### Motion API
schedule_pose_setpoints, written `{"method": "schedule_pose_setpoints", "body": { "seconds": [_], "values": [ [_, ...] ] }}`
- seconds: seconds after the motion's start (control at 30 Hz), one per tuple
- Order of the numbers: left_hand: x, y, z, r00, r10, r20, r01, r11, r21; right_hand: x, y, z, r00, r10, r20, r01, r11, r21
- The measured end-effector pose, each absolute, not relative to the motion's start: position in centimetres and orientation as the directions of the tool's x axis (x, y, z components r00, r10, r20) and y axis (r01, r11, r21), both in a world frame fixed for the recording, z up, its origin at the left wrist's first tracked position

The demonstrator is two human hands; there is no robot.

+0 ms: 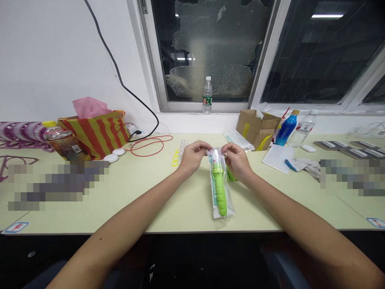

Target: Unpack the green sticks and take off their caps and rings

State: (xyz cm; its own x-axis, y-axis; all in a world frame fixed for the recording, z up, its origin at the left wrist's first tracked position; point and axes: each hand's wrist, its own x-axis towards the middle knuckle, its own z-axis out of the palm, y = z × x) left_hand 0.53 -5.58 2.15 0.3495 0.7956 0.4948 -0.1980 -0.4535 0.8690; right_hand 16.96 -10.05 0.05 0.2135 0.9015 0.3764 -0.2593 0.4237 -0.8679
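Note:
A clear plastic bag with a bright green ridged object inside lies lengthwise on the pale green table, its far end lifted. My left hand pinches the left corner of the bag's top edge. My right hand pinches the right corner. Both hands are closed on the bag mouth. Another green piece peeks out under my right hand.
Yellow rings and a red cord lie left of my hands. A striped bag, a bottle, a cardboard box, a blue bottle and papers stand around. A water bottle is on the sill.

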Motion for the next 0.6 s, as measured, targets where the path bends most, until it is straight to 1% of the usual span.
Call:
{"method": "schedule_pose_setpoints", "body": {
  "seconds": [0.1, 0.37, 0.43, 0.6],
  "values": [
    [0.45, -5.54, 2.15, 0.343, 0.761, 0.551, -0.163, -0.53, 0.832, 17.02, -10.02, 0.03, 0.205, 0.899, 0.387, -0.236, 0.429, -0.872],
    [0.44, -5.28, 1.78, 0.362, 0.719, 0.593, -0.159, -0.58, 0.799, 17.18, -9.95, 0.01, 0.203, 0.884, 0.422, -0.186, 0.458, -0.869],
    [0.48, -5.46, 1.75, 0.361, 0.736, 0.573, -0.157, -0.558, 0.815, 17.24, -10.02, 0.05, 0.198, 0.882, 0.428, -0.189, 0.463, -0.866],
    [0.56, -5.92, 1.8, 0.397, 0.792, 0.464, -0.186, -0.426, 0.886, 17.55, -10.27, 0.22, 0.137, 0.883, 0.448, -0.232, 0.468, -0.853]
  ]
}}
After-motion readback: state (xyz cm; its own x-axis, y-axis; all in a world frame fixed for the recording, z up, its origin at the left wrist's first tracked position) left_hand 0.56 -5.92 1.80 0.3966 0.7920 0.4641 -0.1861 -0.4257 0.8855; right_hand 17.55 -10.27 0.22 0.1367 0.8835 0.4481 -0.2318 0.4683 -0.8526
